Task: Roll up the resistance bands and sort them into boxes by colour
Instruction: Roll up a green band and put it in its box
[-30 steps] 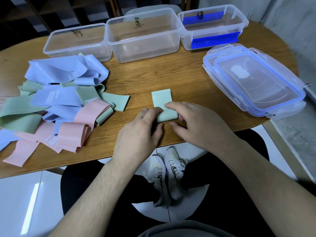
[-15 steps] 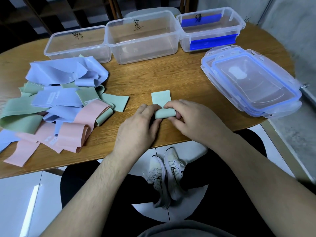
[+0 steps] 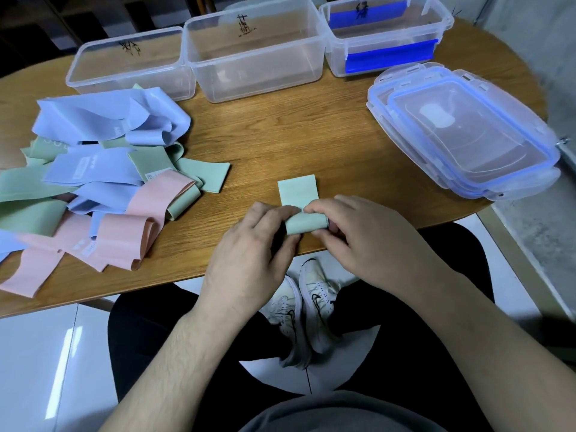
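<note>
Both hands met at the near edge of the wooden table (image 3: 311, 129) when I checked the head view. My left hand (image 3: 249, 244) and right hand (image 3: 364, 241) each had their fingers curled onto the ends of a green band (image 3: 304, 213), pinching its rolled part between them. That roll lay on the table just in front of me, and the unrolled tail of the band ran flat away from it toward the far side. To the left of the roll I saw a loose pile of bands (image 3: 103, 182) in blue, green and pink, overlapping one another and reaching the table's near left edge. Beyond the roll, along the far edge, stood three clear boxes in a row: the left box (image 3: 93, 76), the middle box (image 3: 258, 85) and the right box (image 3: 386, 62) with blue clips, each marked with dark handwriting I could not read. Right of the roll, a stack of clear lids (image 3: 467, 141) with blue rims sat by the table's right edge.
</note>
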Available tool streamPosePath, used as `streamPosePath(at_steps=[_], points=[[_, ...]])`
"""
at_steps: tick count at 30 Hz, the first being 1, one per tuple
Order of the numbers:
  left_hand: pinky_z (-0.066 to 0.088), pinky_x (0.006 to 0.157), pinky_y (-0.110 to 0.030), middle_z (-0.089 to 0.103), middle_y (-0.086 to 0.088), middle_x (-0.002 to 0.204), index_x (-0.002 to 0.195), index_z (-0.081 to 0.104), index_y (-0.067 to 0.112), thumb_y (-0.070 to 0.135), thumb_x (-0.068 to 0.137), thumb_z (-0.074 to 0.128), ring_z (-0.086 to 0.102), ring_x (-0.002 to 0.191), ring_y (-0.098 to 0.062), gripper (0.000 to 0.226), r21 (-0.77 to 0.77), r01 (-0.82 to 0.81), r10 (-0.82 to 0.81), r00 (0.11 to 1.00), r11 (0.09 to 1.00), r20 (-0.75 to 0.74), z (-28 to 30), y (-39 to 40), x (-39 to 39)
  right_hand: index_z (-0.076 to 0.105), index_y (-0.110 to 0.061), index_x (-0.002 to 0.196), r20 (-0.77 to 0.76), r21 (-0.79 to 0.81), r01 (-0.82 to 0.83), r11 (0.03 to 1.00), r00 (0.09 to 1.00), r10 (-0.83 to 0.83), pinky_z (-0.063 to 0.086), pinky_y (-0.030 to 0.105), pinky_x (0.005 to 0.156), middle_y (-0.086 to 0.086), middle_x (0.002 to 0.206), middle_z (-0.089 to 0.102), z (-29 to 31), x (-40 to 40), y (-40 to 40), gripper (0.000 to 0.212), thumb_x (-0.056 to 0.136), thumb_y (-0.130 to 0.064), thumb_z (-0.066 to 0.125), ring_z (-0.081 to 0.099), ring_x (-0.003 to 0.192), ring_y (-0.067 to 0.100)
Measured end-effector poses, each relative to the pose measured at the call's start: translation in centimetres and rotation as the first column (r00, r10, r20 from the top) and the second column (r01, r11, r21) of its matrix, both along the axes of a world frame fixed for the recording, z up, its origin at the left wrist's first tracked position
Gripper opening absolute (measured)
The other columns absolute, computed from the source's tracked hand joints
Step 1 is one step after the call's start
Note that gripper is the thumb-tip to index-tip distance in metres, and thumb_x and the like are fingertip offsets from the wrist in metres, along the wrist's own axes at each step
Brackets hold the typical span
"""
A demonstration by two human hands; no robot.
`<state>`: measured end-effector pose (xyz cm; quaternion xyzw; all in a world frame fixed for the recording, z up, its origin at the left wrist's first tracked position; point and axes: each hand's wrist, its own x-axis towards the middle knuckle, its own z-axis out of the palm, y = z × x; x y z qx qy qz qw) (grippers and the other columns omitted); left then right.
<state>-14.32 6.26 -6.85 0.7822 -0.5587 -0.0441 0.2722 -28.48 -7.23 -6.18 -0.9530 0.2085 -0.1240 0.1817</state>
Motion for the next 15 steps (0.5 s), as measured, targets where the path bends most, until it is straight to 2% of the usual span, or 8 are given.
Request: streamPosePath(at_steps=[5,11,15], points=[[0.051,0.075,-0.037,0.055,0.012,0.107,0.125,0.056,0.026,0.029,0.095,0.058,0.060,0.093,-0.015,0.030,-0.014,-0.020,0.020,1.000,1.000,-0.010,0.19,0.16,-0.39,0.059,-0.029,0.127,0.007,0.083,0.009,0.997,1.000,-0.010,0.032,0.023,0.070,-0.017,0.086,0.041,0.13,0.25,-0.21,0.031,0.096,-0.032,0.057,0.037,0.083,0.001],[0.051,0.073,-0.037,0.054,0.016,0.104,0.126,0.055,0.031,0.039,0.095,0.048,0.059,0.091,-0.015,0.032,0.009,-0.065,0.066,0.997,0.998,-0.038,0.04,-0.26,-0.29,0.050,-0.032,0.137,0.032,0.044,0.023,0.999,0.999,-0.025,0.036,0.025,0.066,-0.019,0.088,0.042,0.35,0.06,0.02,0.044,0.094,-0.034,0.058,0.039,0.078,0.002],[0.052,0.069,-0.039,0.051,0.019,0.101,0.127,0.055,0.035,0.044,0.095,0.044,0.058,0.087,-0.013,0.034,0.034,-0.084,0.086,0.994,0.996,-0.068,0.15,-0.59,-0.12,0.056,-0.026,0.124,0.123,0.034,0.046,0.998,0.991,-0.050,0.038,0.027,0.061,-0.019,0.087,0.040,0.15,-0.04,0.22,0.035,0.090,-0.028,0.063,0.042,0.076,0.006]])
